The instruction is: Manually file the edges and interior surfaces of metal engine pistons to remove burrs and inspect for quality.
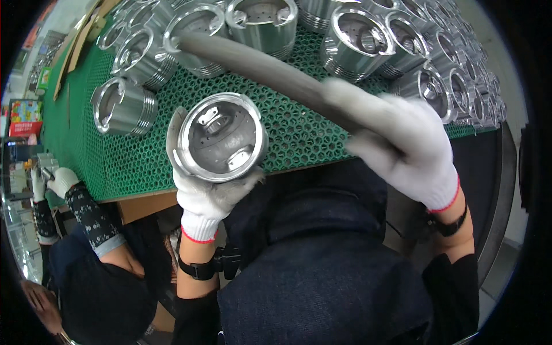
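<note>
My left hand [210, 198], in a white knit glove, grips a shiny metal piston [225, 141] from below and the left side. The piston's hollow end faces up toward me, at the near edge of the green mat. My gloved right hand [402, 141] is closed round one end of a long, flat, dark grey file [270, 75], blurred by motion. The file slants up and left, above the mat and beyond the held piston, apart from it in this picture. Its far tip overlaps a piston [195, 34] at the back; whether they touch I cannot tell.
Many pistons [356, 43] crowd the back and right of the green honeycomb mat [299, 138]. A single piston [123, 106] lies tilted at the left. Cardboard strips [77, 43] lie at the far left. A co-worker's gloved hands [62, 181] are busy at the left edge.
</note>
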The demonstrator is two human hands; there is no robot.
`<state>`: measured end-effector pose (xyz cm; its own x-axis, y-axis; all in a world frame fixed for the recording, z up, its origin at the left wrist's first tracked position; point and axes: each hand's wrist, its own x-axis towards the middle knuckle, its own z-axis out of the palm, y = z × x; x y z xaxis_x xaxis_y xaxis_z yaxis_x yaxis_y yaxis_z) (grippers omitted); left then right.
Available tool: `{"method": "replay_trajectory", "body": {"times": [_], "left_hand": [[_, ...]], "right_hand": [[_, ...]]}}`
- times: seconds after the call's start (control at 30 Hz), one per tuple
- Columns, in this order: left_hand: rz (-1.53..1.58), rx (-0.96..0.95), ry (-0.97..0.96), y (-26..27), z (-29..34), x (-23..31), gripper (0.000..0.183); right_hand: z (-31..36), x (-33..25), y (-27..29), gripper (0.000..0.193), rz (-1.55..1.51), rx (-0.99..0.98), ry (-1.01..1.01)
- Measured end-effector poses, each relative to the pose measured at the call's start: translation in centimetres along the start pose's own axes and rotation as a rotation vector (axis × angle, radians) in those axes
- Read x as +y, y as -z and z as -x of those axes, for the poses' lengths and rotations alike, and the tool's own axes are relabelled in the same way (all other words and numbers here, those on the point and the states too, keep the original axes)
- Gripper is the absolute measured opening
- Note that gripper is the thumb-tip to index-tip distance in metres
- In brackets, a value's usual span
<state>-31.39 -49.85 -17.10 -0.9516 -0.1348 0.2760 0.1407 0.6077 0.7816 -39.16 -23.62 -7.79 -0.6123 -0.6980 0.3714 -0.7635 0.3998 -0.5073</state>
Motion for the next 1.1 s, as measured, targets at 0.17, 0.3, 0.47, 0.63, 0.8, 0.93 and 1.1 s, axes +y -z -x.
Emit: {"method": "replay_trajectory", "body": {"times": [0.17,0.3,0.47,0.63,0.8,0.93,1.1], "left_hand": [[0.225,0.250,-0.130,0.8,1.5,-0.2,0.125],[0.246,0.186,0.050,2.9,1.9,-0.2,0.071],[0.068,-0.122,-0.101,4.8,-2.6,-1.5,0.062],[0.070,-0.267,-0.131,3.2,-5.4,-0.3,0.047],[0.131,-0.232,-0.146,2.8,-4.8,-1.7,0.050],[-0.090,-0.047,-0.399,3.5,-4.6,-1.5,0.059],[-0.604,-0.203,-0.354,5.4,-0.2,1.8,0.066]], "right_hand": [[6.2,1.3,1.2,0.066,-0.545,-0.059,-0.276],[6.9,1.4,0.5,0.080,-1.173,-0.201,-0.635],[5.7,1.3,0.7,0.079,-1.337,-0.390,-0.728],[3.4,0.5,0.8,0.078,-1.163,-0.788,-0.785],[-1.3,-2.0,-2.6,0.072,-1.116,-0.576,-0.730],[1.4,0.2,-2.3,0.079,-1.008,-0.228,-0.594],[5.1,1.8,-0.8,0.069,-0.360,-0.114,-0.511]]}}
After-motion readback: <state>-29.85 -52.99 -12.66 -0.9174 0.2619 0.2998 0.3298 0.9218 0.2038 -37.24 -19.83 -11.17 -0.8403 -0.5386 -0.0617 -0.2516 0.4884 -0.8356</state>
